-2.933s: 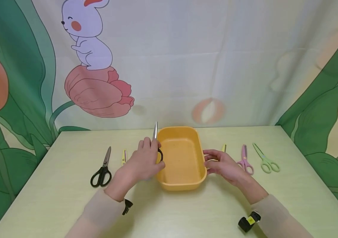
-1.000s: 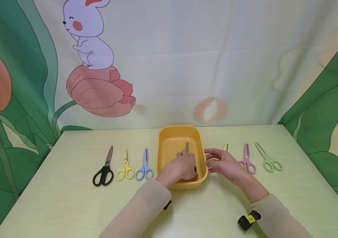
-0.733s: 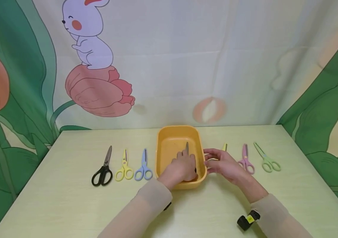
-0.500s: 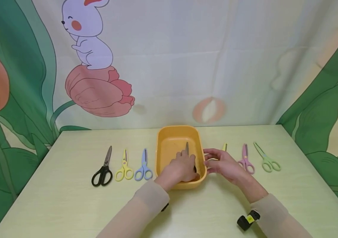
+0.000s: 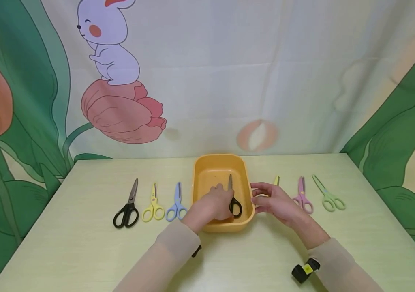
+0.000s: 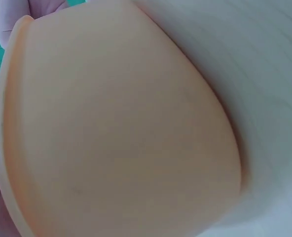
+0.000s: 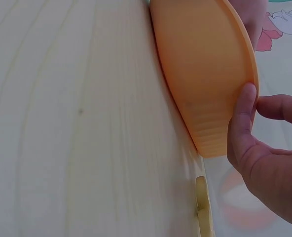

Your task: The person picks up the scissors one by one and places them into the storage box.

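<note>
Inside the orange tray lies a pair of black-handled scissors, blades toward the back. My left hand is over the tray just left of these scissors, covering part of them; its fingers are loosely bent and no longer wrap the handles. At the tray's right side my right hand holds the rim, with thumb and finger meeting at the edge in the right wrist view. The tray's outer wall fills most of the left wrist view, where the left hand's fingers are largely hidden.
Left of the tray lie black scissors, yellow scissors and blue scissors. On the right are yellow scissors, mostly behind the right hand, then purple scissors and green scissors. A printed curtain hangs behind the table.
My left hand carried the black-handled scissors from the tray's left edge into the tray, then slid left off them, uncovering the handles. My right hand stays at the rim.
</note>
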Demonstrator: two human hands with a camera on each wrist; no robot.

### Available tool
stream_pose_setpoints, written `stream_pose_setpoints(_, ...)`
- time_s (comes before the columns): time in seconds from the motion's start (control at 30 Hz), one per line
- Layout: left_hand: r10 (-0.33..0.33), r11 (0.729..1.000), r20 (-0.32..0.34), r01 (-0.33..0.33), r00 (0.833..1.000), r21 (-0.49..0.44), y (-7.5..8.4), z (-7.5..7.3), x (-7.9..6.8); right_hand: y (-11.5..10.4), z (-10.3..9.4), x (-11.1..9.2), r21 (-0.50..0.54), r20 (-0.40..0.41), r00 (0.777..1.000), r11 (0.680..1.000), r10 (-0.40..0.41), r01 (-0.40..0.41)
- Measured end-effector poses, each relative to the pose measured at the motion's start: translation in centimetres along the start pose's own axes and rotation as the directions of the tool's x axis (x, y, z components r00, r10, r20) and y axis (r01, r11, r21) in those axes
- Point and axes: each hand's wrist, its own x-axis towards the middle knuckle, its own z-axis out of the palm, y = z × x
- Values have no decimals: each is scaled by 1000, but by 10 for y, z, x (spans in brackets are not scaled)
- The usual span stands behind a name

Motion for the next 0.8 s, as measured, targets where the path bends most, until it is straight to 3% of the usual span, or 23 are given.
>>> stream_pose_setpoints(0.53, 75, 994, -10, -76, 997, -77, -5, 1, 0, -1, 1, 0, 17, 13, 1000, 1000, -4, 4)
stream_pose_setpoints(0.8, 86, 989, -40, -90, 995, -114, -11, -8, -6, -1, 0, -1, 19, 16, 1000, 1000, -2, 2)
